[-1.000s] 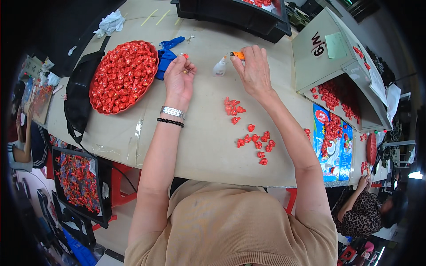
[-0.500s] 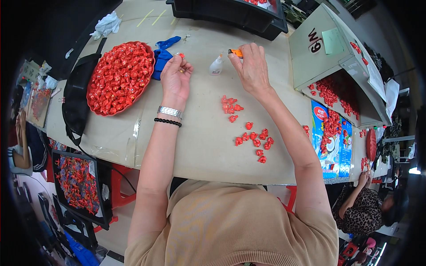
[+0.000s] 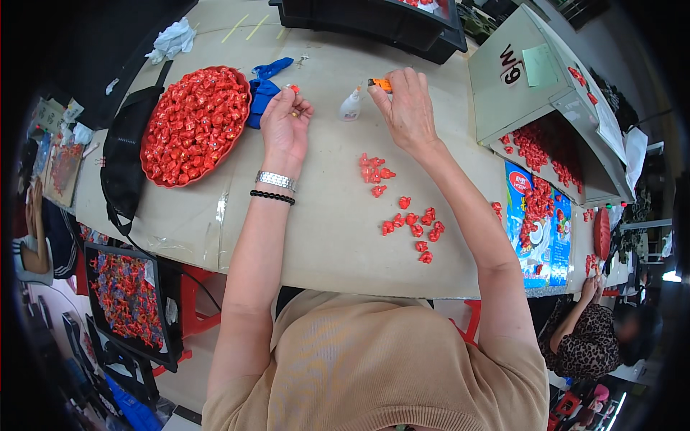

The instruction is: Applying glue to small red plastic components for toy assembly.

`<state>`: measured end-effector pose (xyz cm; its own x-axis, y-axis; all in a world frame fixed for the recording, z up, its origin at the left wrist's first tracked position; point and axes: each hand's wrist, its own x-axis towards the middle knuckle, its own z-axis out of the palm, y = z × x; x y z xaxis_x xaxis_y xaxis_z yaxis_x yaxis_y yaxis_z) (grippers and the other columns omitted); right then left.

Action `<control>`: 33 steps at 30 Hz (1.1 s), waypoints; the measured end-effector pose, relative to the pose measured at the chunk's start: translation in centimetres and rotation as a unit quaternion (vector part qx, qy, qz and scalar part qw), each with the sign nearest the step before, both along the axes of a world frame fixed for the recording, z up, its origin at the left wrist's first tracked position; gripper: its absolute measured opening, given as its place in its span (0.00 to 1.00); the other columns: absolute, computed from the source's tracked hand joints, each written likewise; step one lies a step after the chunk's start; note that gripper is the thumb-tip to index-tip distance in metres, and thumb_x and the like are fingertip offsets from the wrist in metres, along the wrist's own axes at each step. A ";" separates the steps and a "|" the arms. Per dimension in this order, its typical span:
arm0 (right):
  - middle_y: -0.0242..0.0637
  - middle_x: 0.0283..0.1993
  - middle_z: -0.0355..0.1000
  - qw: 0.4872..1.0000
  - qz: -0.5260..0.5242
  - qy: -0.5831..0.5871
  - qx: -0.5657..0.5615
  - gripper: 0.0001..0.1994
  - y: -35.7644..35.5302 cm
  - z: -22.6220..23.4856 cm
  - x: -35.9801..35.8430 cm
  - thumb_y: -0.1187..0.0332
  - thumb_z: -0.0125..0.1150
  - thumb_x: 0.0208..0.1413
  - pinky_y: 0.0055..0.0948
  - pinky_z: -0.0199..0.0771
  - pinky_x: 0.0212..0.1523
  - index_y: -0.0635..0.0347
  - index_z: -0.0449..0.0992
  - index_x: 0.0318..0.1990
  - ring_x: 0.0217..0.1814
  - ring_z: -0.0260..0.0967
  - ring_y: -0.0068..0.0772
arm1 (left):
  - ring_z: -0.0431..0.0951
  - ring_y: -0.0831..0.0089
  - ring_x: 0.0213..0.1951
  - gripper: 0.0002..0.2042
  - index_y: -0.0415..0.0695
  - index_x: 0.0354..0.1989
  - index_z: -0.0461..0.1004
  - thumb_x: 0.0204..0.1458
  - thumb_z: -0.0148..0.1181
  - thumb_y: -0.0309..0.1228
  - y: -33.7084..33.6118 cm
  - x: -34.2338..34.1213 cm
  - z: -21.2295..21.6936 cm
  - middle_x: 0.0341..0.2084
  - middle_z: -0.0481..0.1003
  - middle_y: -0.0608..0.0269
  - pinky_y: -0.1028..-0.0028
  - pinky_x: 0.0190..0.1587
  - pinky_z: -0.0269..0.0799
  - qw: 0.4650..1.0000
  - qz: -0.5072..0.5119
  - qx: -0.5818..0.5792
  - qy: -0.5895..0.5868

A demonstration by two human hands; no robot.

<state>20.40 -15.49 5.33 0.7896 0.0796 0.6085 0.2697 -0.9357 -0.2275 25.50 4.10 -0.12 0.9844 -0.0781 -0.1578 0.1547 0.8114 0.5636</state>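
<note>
My left hand [image 3: 284, 121] rests on the beige table [image 3: 323, 237] and pinches a small red piece [image 3: 294, 88] at its fingertips. My right hand [image 3: 407, 108] holds a small orange cap [image 3: 381, 83] just right of a little white glue bottle [image 3: 351, 105] standing on the table. Between and below my hands lie several small red pieces [image 3: 410, 219] scattered on the tabletop. A round red tray [image 3: 192, 123] heaped with red pieces sits left of my left hand.
A blue cloth [image 3: 264, 87] lies beside the tray, a black strap [image 3: 122, 169] left of it. A black bin [image 3: 374, 18] stands at the far edge, a grey box [image 3: 535, 82] with red pieces at right. Another person [image 3: 596, 334] sits lower right.
Both hands have stayed near the glue bottle; the left hand has shifted slightly, still pinching the red piece. The view has drifted a little.
</note>
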 end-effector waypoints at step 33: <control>0.44 0.37 0.62 0.999 0.009 0.024 0.020 0.16 -0.1 0.5 -0.2 0.59 0.57 0.55 0.39 0.62 0.42 0.66 0.69 0.38 0.40 0.56 0.45 | 0.70 0.75 0.31 0.07 0.42 0.36 0.71 0.57 0.57 0.33 0.2 0.1 -0.4 0.27 0.70 0.67 0.73 0.39 0.69 1.000 -0.005 0.006 -0.012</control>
